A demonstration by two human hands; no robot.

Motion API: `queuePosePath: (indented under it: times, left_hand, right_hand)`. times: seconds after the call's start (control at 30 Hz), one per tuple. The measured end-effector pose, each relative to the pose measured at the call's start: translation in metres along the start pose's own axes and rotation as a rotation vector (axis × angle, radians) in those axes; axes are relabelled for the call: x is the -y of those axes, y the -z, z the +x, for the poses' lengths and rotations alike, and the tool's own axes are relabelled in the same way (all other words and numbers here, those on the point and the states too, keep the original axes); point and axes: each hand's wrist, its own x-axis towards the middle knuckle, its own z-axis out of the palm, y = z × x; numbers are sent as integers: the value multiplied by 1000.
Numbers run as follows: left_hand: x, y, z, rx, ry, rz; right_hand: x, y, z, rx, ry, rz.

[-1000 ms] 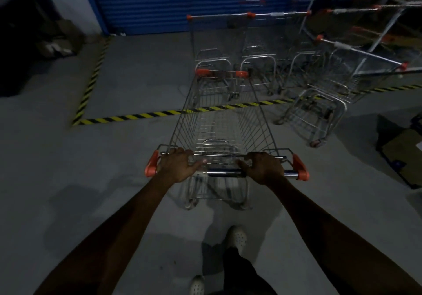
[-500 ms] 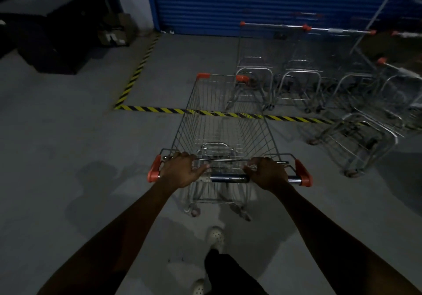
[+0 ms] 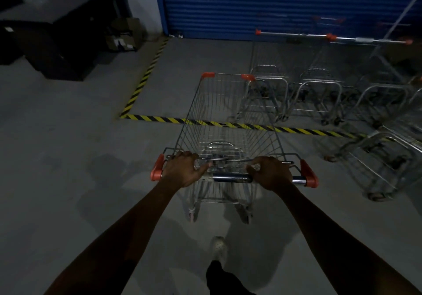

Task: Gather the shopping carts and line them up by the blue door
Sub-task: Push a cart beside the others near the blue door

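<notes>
A wire shopping cart with orange corner caps stands straight in front of me, its nose over the yellow-black floor tape. My left hand grips the left part of its handle bar, my right hand grips the right part. Several more carts stand side by side at the right in front of the blue roller door. One further cart stands askew at the far right, outside the tape.
Dark counters or cabinets and cardboard boxes fill the back left corner. A second hazard tape strip runs toward the door. Grey concrete floor lies left of the cart. My shoe shows below the cart.
The cart and I have swung to the left, so the parked carts slid to the right of the view. Both hands kept their hold on the handle.
</notes>
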Motion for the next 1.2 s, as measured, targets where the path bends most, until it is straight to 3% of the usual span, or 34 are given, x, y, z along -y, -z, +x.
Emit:
queuePosePath:
  times: [0.7, 1.07, 1.2]
  left_hand:
    - [50, 55, 281, -54, 42, -53]
    - [118, 97, 452, -74, 18, -59]
    - [141, 121, 510, -40, 18, -64]
  right_hand:
    - [9, 33, 296, 10, -55, -5]
    - [46, 34, 470, -48, -15, 2]
    - [66, 52, 528, 9, 17, 62]
